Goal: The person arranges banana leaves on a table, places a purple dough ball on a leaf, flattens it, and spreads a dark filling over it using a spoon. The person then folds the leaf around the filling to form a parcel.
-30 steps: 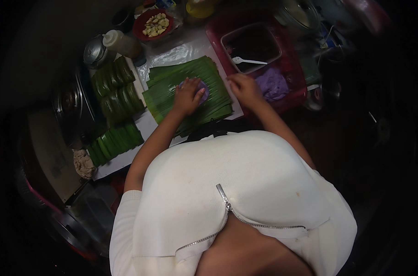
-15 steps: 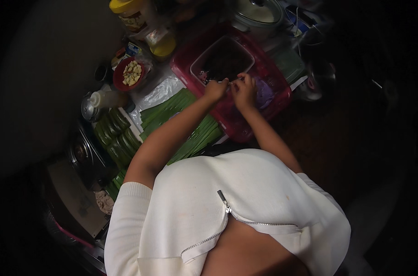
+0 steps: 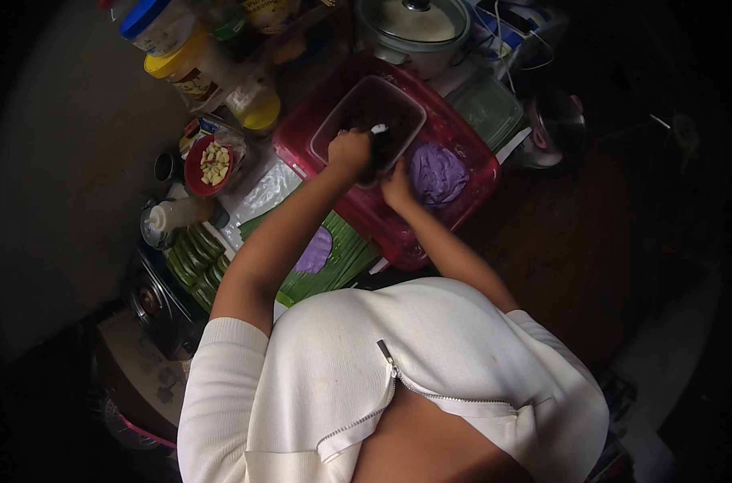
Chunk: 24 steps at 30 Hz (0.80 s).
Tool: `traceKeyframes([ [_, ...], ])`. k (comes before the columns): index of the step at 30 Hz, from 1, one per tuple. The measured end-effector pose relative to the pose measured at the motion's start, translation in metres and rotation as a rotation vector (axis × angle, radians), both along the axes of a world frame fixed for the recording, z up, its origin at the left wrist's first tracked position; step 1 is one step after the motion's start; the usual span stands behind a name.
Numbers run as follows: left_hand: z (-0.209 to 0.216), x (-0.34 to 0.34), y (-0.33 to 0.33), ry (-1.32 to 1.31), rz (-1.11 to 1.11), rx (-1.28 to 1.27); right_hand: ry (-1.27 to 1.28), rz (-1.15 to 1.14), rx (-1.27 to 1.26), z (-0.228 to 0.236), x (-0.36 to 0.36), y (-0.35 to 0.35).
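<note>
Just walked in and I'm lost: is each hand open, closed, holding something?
Left hand: closed, apparently around the white spoon.
Right hand: at the clear container; open or closed, cannot tell.

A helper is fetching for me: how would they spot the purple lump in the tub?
Find the large dark red tub, beside the stacked green leaves. Inside it, right of the clear container, lies the purple lump. It is thick and wrinkled, unlike the flat purple piece on the leaves.

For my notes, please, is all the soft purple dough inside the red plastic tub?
No, a flat purple dough piece lies on the green leaves.
</note>
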State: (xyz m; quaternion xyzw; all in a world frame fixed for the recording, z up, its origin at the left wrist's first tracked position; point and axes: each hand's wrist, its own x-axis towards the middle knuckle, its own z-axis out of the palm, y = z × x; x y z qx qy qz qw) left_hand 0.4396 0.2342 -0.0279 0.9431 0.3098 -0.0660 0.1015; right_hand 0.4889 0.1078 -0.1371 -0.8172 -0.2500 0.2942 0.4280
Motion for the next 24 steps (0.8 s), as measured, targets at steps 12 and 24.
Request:
traceKeyframes([
  [12, 0.042, -0.002, 0.023, 0.038, 0.080, -0.035, 0.327, 0.018, 0.079, 0.012, 0.000, -0.006],
  [24, 0.046, -0.014, 0.040, 0.045, 0.211, -0.174, 0.343, -0.006, 0.102, 0.010, -0.004, -0.010],
])
